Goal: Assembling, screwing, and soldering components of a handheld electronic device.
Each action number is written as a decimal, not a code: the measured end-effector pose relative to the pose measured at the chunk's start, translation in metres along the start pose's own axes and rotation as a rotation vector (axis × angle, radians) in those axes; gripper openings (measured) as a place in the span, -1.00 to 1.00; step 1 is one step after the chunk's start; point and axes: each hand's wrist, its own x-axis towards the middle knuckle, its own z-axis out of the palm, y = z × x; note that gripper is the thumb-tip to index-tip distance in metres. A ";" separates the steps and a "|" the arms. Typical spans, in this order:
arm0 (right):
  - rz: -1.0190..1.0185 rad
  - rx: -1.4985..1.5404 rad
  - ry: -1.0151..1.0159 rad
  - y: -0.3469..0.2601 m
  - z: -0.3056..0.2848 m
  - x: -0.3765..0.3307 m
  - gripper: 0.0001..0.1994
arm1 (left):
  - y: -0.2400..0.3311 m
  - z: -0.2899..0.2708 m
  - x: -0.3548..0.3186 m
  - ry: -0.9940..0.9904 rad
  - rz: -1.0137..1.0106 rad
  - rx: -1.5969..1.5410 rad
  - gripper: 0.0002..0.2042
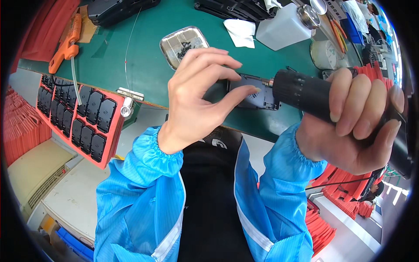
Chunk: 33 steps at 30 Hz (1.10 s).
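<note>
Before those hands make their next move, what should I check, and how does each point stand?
1. Black power driver firmly in the right hand: ok, fingers wrapped around it.
2. Left hand steadying the dark case part: cannot tell; thumb overlaps it, contact unclear.
3. Driver's tip seated in a screw: cannot tell, too small.
4. Small dark pieces contained: ok, in the metal dish.
5. Orange glue gun clear of both hands: ok, far left.

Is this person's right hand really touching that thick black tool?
Touching: the head view shows the right hand wrapped around the black tool.
</note>
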 end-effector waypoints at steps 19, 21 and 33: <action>0.020 0.016 -0.117 0.006 -0.011 -0.008 -0.66 | -0.001 0.001 0.001 0.006 0.072 0.062 -0.82; 0.031 0.040 -0.133 0.005 -0.014 -0.008 -0.67 | -0.001 0.001 0.001 0.004 0.076 0.064 -0.82; -0.039 0.011 -0.059 0.007 -0.020 -0.019 -0.62 | 0.005 0.007 0.001 -0.101 0.134 0.177 -0.60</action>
